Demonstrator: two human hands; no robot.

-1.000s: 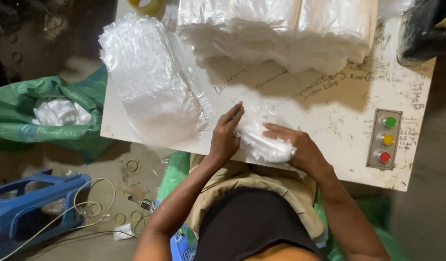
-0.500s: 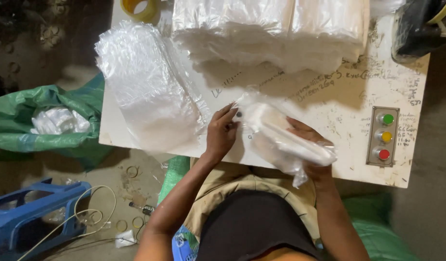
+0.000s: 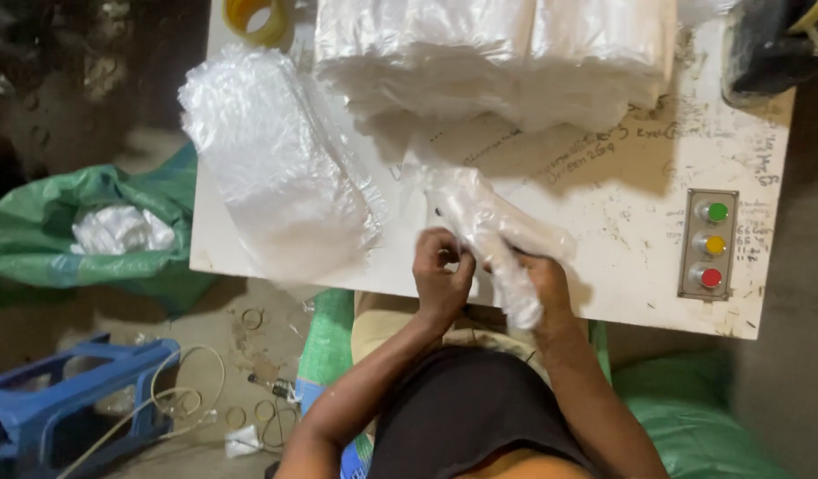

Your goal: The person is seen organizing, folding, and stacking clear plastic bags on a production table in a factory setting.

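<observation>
A clear, crumpled plastic bag is held over the near edge of the white worktable. My left hand pinches its lower left edge with the fingertips. On the bag's right side my right hand grips it, and part of the plastic drapes over the fingers. Both hands sit close together just above my lap.
A loose pile of clear bags lies at the table's left, and thick folded stacks at the back. A tape roll sits at far left, a three-button panel at right. A green sack and blue crate are on the floor.
The bag was a small bunch pressed on the table under both hands. It has been lifted and pulled out longer, and my hands have shifted slightly towards me.
</observation>
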